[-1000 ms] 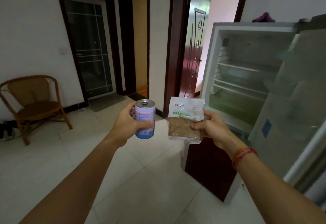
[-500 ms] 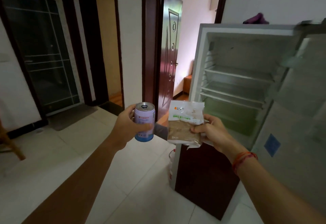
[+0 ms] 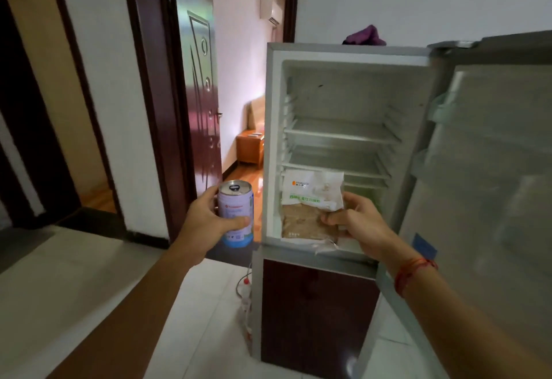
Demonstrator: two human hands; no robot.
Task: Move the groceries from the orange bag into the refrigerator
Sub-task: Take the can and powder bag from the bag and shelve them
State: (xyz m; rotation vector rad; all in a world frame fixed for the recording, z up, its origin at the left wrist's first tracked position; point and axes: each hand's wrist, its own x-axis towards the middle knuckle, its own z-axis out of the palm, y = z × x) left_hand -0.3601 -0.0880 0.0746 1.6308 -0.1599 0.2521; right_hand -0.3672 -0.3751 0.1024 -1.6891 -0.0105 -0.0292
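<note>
My left hand (image 3: 206, 223) grips a pale purple and blue drink can (image 3: 236, 214), upright, just left of the refrigerator (image 3: 273, 139). My right hand (image 3: 358, 226) pinches a clear and white packet of brown food (image 3: 310, 208) by its right edge, in front of the open upper compartment's lower part. The refrigerator's upper door (image 3: 490, 175) stands open to the right. Bare wire shelves (image 3: 340, 133) show inside. The orange bag is out of view.
The dark red lower door (image 3: 313, 313) of the refrigerator is closed. A white cable with red bits (image 3: 245, 289) hangs at its left side. An open wooden door (image 3: 197, 86) leads to a room behind. A purple cloth (image 3: 364, 35) lies on top of the refrigerator.
The view has swung right and closer to the refrigerator. Both hands, holding the can and packet, have moved up to the open compartment; the packet is in front of its lower shelves.
</note>
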